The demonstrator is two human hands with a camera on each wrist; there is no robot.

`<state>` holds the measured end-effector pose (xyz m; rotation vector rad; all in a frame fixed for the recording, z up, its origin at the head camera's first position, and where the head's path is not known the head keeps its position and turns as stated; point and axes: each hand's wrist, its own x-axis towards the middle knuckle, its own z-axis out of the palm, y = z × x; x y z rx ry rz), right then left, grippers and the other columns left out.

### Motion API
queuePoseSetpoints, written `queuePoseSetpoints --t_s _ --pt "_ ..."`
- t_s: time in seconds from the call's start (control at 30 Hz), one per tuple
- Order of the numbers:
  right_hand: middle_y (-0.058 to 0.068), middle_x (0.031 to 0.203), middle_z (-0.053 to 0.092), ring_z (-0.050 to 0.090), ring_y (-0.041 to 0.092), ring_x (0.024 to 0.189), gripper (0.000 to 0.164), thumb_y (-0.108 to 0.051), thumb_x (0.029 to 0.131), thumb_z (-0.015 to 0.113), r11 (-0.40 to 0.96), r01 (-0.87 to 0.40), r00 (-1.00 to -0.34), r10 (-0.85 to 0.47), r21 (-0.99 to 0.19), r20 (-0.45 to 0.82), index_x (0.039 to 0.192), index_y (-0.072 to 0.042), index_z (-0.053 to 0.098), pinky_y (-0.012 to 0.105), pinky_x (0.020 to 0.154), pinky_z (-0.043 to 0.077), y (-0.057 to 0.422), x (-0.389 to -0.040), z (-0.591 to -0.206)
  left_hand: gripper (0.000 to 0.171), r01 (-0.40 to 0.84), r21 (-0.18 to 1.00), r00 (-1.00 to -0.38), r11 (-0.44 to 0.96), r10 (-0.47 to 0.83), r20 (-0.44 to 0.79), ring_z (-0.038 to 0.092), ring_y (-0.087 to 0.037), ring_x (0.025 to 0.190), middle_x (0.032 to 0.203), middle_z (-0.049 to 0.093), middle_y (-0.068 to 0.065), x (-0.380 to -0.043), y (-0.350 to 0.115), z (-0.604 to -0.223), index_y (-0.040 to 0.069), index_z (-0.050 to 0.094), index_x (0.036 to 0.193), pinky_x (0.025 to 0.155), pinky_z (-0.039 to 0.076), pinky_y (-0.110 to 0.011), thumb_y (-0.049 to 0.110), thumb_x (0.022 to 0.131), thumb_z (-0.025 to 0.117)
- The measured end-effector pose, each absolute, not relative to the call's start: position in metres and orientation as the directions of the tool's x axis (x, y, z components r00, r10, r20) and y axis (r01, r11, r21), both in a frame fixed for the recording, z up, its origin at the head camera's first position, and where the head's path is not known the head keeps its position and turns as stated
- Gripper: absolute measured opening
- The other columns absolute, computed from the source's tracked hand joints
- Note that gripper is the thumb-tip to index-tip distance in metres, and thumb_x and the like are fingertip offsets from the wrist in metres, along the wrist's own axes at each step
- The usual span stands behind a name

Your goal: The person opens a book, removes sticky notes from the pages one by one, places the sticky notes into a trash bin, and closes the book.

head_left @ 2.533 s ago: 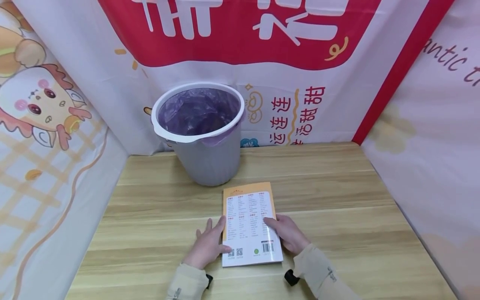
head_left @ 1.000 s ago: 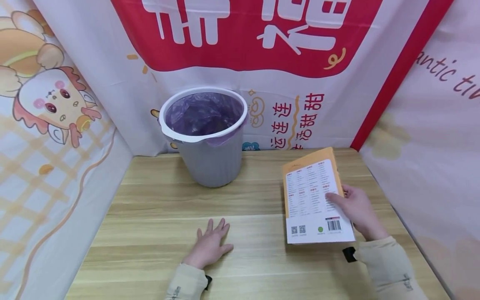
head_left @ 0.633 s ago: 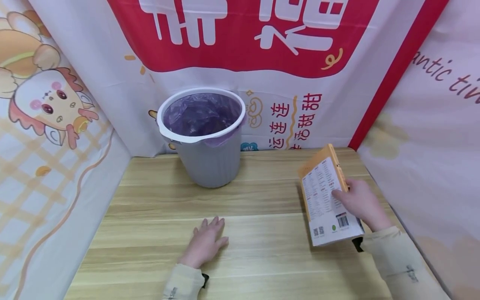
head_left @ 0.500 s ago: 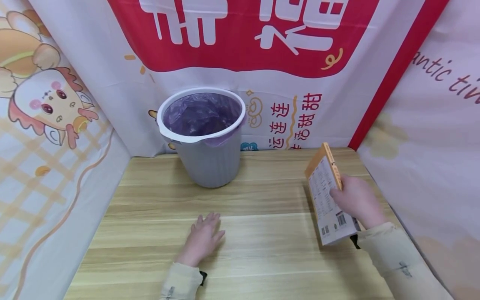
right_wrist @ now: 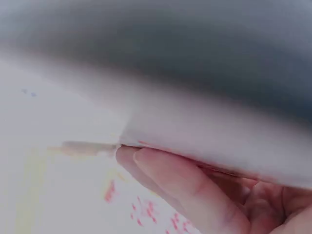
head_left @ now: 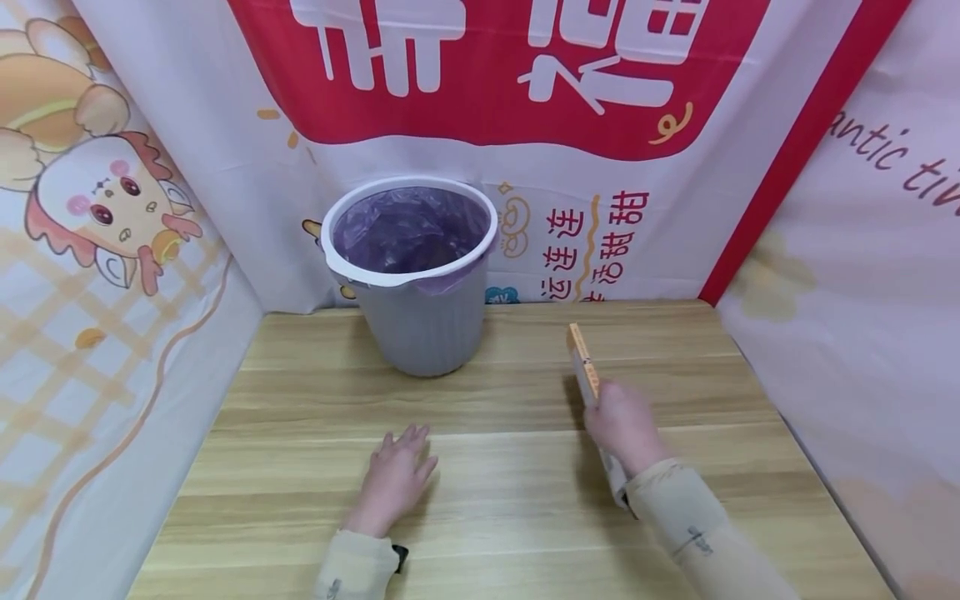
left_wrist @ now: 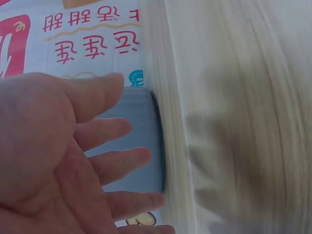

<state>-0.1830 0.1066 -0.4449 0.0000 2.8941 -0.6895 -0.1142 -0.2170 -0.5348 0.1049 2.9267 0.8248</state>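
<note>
My right hand (head_left: 624,425) grips a book (head_left: 584,362) by its spine and holds it on edge, so that the orange spine faces up in the head view. Most of its cover is turned out of sight. The right wrist view is blurred, with fingers (right_wrist: 180,183) pressed along the book's side (right_wrist: 195,131). To the left, my left hand (head_left: 393,477) holds nothing, fingers spread over the wooden table (head_left: 495,517). In the left wrist view the left hand (left_wrist: 63,151) shows its palm and straight fingers, apart from the tabletop (left_wrist: 234,97).
A grey bin (head_left: 423,325) with a white rim and a purple liner bag stands at the back of the table, left of the book. Printed cloth walls (head_left: 525,175) close off the back and both sides.
The right hand took the book from the middle to the right, turned it from lying back-cover up to on edge, and swung it back leftward. The left hand let go and drew slightly left.
</note>
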Motion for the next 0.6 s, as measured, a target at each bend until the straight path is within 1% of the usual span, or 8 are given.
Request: queuePoseSetpoints --t_s 0.13,0.17,0.2,0.3,0.4,0.53,0.6 --pt "0.013 0.075 0.060 0.055 0.022 0.055 0.013 -0.010 0.083 0.062 0.851 0.058 -0.977 -0.060 -0.522 -0.206 0.090 0.001 0.062 0.031 0.045 0.047 0.078 -0.183 -0.461 0.052 0.036 0.517 -0.994 0.855 0.082 -0.067 0.032 -0.061 0.132 0.148 0.042 -0.025 -0.114 -0.220 -0.534 0.002 0.051 0.143 0.100 0.027 -0.076 0.024 0.097 0.064" --pt "0.012 0.074 0.059 0.055 0.022 0.055 0.011 -0.012 0.083 0.064 0.845 0.069 -0.972 -0.062 -0.531 -0.226 0.086 -0.002 0.061 0.031 0.044 0.047 0.071 -0.184 -0.465 0.052 0.035 0.517 -0.994 0.855 0.081 -0.067 0.031 -0.061 0.132 0.149 0.042 -0.025 -0.114 -0.220 -0.535 0.002 0.051 0.143 0.100 0.026 -0.076 0.024 0.097 0.064" --pt "0.009 0.070 0.057 0.055 0.021 0.055 0.013 -0.014 0.083 0.066 0.846 0.064 -0.970 -0.072 -0.530 -0.232 0.079 -0.005 0.058 0.031 0.045 0.047 0.064 -0.185 -0.468 0.052 0.033 0.518 -0.994 0.855 0.081 -0.071 0.031 -0.060 0.132 0.149 0.041 -0.025 -0.114 -0.221 -0.535 0.003 0.051 0.143 0.101 0.026 -0.076 0.024 0.097 0.064" --pt "0.008 0.072 0.057 0.057 0.020 0.056 0.021 -0.019 0.081 0.074 0.842 0.085 -0.957 -0.079 -0.532 -0.277 0.083 -0.003 0.060 0.029 0.046 0.048 0.047 -0.188 -0.478 0.054 0.024 0.517 -0.993 0.856 0.081 -0.088 0.029 -0.060 0.134 0.151 0.039 -0.023 -0.114 -0.222 -0.539 0.003 0.050 0.144 0.102 0.024 -0.076 0.026 0.097 0.064" --pt "0.007 0.069 0.058 0.056 0.019 0.055 0.024 -0.022 0.080 0.077 0.860 0.056 -0.955 -0.102 -0.508 -0.278 0.082 -0.002 0.063 0.029 0.046 0.048 0.033 -0.192 -0.491 0.056 0.012 0.518 -0.992 0.856 0.075 -0.102 0.027 -0.059 0.135 0.152 0.039 -0.023 -0.115 -0.224 -0.541 0.004 0.049 0.145 0.102 0.023 -0.076 0.029 0.097 0.064" --pt "0.004 0.063 0.058 0.054 0.019 0.053 0.022 -0.021 0.078 0.076 0.884 0.007 -0.958 -0.128 -0.467 -0.255 0.072 -0.006 0.061 0.031 0.047 0.046 0.017 -0.194 -0.509 0.056 0.016 0.515 -0.993 0.857 0.073 -0.091 0.028 -0.059 0.135 0.150 0.040 -0.024 -0.117 -0.226 -0.542 0.003 0.050 0.144 0.101 0.023 -0.077 0.030 0.097 0.064" --pt "0.004 0.063 0.057 0.053 0.019 0.054 0.021 -0.020 0.077 0.077 0.898 -0.004 -0.959 -0.128 -0.440 -0.252 0.072 -0.006 0.062 0.032 0.048 0.046 0.009 -0.193 -0.516 0.056 0.020 0.513 -0.993 0.858 0.076 -0.089 0.028 -0.060 0.134 0.150 0.040 -0.025 -0.118 -0.227 -0.542 0.003 0.050 0.144 0.101 0.023 -0.077 0.030 0.097 0.063"
